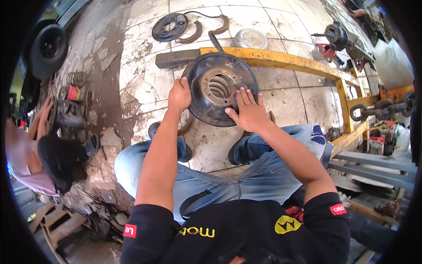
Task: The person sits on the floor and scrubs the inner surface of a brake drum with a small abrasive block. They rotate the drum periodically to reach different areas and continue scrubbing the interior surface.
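Note:
A round black brake backing plate (205,112) with a bolt-holed centre is tilted up in front of me. My left hand (179,95) is closed round its left rim, thumb on the front face. On the right side of the face my right hand (248,108) lies flat, fingers stretched out. A small brownish patch shows at its fingertips; I cannot make out whether it is a pad or cloth. Through the plate's centre hole a coil spring (218,86) is visible. Part of a curved brake shoe (188,124) shows below the plate, between my feet.
Beyond a yellow metal frame (281,61) lie another backing plate (169,27), curved brake shoes (191,33) and a round silvery lid-like piece (250,39). A heavy chain (382,110) hangs at right. At left, another person (33,154) sits by a dark metal part (70,114).

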Demonstrator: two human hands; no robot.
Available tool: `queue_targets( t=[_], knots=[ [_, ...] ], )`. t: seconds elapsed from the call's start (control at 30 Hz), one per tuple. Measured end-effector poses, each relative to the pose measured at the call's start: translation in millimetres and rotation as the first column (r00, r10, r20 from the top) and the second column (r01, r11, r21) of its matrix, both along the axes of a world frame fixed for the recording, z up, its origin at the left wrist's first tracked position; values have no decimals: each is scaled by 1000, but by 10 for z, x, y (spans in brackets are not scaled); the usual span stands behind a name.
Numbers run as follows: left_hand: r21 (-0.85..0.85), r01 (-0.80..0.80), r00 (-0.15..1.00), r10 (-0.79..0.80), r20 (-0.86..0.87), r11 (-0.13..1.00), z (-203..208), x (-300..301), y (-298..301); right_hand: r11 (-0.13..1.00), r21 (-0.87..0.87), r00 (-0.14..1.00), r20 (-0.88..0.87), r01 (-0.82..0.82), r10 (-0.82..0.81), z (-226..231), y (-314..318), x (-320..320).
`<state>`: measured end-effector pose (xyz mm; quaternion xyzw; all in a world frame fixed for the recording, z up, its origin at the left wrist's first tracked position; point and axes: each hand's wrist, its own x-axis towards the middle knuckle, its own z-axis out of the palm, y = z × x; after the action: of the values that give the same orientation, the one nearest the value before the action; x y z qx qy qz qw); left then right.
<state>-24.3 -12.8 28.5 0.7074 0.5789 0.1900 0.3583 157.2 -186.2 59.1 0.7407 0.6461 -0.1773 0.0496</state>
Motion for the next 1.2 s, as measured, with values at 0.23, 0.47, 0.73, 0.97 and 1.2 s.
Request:
queue_targets(
  t=[0.23, 0.47, 0.73, 0.97, 1.2],
  knots=[
    [-86, -22, 999, 19, -35, 996, 32, -23, -17, 985, -76, 988, 24, 154, -153, 64, 54, -49],
    [-135, -36, 999, 33, -28, 990, 30, -13, -34, 992, 21, 993, -13, 121, -121, -57, 78, -93],
    [-175, -27, 999, 22, -28, 984, 112, 12, -24, 965, 144, 975, -74, 219, -210, -183, 162, 211],
    [-183, -24, 999, 16, -46, 983, 148, 12, -48, 707, -270, 129, -880, 654, -456, 171, 200, 694],
    [-120, -32, 999, 30, -12, 992, 39, 1, -12, 785, -469, -485, -838, 404, -251, 380, 35, 818]
  ],
)
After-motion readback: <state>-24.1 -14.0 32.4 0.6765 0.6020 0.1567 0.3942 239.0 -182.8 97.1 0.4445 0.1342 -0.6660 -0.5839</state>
